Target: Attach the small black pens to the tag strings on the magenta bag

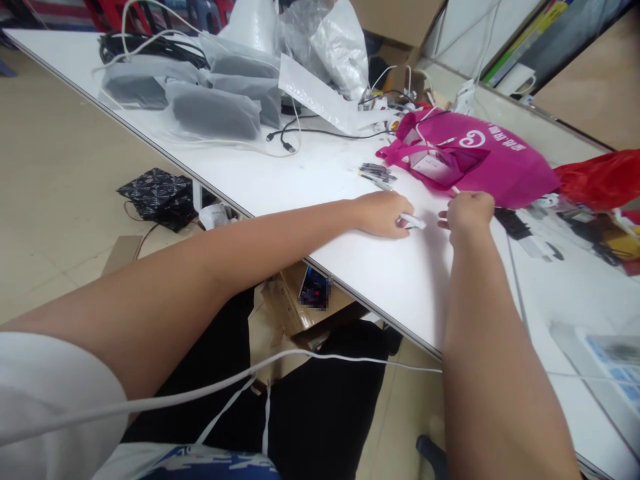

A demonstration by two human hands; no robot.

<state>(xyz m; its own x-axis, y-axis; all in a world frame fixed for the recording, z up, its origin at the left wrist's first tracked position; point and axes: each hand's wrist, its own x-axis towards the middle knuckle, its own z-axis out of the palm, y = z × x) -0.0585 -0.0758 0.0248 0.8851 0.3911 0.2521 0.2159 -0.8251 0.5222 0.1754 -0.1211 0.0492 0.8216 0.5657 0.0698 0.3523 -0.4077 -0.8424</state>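
Observation:
My left hand is closed over the white table, its fingers round a small white stick-like piece that juts out to the right. What kind of piece it is does not show clearly. To the right, my right hand is curled just in front of the magenta bag. A thin white tip shows at its upper edge; the rest of what it holds is hidden. Several slim dark and silver pen-like pieces lie just beyond my left hand.
Grey wrapped packages and clear plastic bags occupy the table's far left. A black cable runs across the middle. A red bag lies at right. One white cord crosses low in front of me, over a cardboard box.

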